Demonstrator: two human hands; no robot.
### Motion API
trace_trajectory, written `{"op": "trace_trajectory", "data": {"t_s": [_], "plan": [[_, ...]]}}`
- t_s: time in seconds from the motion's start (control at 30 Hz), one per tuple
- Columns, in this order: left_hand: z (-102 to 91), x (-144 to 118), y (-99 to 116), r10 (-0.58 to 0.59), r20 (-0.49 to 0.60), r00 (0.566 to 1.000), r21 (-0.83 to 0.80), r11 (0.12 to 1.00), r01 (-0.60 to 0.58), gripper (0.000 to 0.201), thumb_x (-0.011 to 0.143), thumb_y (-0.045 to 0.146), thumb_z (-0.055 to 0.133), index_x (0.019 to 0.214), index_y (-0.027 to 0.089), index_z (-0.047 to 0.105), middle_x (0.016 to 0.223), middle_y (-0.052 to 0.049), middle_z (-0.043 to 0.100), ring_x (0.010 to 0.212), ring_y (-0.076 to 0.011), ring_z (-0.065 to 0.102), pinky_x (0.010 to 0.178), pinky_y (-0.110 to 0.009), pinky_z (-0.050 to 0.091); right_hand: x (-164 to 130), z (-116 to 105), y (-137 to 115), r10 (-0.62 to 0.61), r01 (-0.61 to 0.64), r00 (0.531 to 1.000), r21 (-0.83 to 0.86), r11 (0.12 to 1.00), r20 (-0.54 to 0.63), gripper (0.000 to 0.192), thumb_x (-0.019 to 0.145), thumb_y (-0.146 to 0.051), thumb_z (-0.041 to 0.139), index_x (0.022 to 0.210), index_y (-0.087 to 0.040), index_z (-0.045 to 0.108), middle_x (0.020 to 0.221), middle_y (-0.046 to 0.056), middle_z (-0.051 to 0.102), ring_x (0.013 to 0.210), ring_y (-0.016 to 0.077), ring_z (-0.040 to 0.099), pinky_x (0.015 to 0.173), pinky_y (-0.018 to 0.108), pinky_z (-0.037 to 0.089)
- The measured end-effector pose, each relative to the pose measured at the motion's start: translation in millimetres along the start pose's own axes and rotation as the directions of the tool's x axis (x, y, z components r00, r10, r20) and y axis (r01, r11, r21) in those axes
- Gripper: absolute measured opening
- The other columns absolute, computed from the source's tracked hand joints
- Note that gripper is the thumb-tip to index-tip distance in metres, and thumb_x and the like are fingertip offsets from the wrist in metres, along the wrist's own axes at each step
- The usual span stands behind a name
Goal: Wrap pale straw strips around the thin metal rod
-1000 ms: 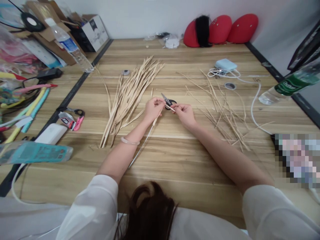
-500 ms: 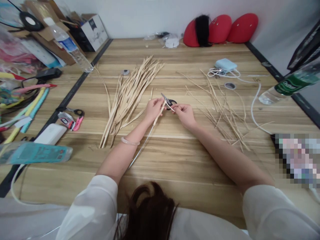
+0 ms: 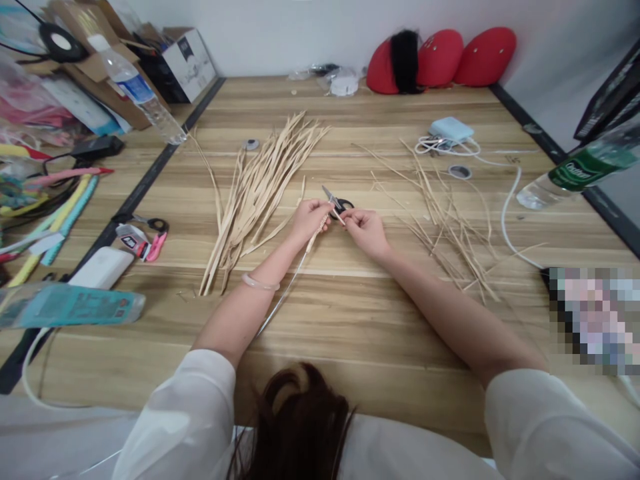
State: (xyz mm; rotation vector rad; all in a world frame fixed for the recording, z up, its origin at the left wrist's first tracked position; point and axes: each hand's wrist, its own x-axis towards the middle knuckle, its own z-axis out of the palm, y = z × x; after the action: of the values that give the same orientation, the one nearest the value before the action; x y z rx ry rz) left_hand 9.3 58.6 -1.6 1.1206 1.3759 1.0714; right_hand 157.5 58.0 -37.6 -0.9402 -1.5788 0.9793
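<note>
Straw strip btwn both hands' fingers

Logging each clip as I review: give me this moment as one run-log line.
left hand: pinching thin strip | right hand: pinching strip end | scissors: on table behind hands | straw bundle: left of hands

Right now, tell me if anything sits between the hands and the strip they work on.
Nothing visible does. The left hand and right hand both pinch the thin strip between them. The small scissors lie just beyond on the table, not in between.
</note>
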Motion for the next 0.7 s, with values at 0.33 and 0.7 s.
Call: {"op": "trace_trajectory", "data": {"t_s": [0.33,0.7], "plan": [[1.3,-2.4,1.3,0.001,-0.047,0.999,0.008,1.0,-0.001,0.014,0.077,0.024,0.063,0.071,0.012,0.059,0.05,0.004,0.055,0.034,-0.0048,0.047,0.035,-0.017,0.033,-1.9,1.5,-6.1,-0.007,0.008,1.0,-0.094,0.996,0.012,0.034,0.072,-0.019,0.048,0.044,-0.022,0.029,0.062,0.003,0.059,0.069,0.0152,0.06,0.066,0.029,0.044],[2.7,-3.5,0.7,0.025,-0.121,0.992,-0.004,1.0,-0.026,0.013,0.074,0.021,0.064,0.068,0.01,0.059,0.06,0.001,0.06,0.033,-0.004,0.047,0.032,-0.018,0.033,-2.8,0.0,-1.2,-0.07,0.069,0.998,-0.2,0.977,0.002,0.03,0.07,-0.012,0.046,0.045,-0.021,0.031,0.072,0.006,0.066,0.067,0.015,0.058,0.067,0.03,0.042]]}}
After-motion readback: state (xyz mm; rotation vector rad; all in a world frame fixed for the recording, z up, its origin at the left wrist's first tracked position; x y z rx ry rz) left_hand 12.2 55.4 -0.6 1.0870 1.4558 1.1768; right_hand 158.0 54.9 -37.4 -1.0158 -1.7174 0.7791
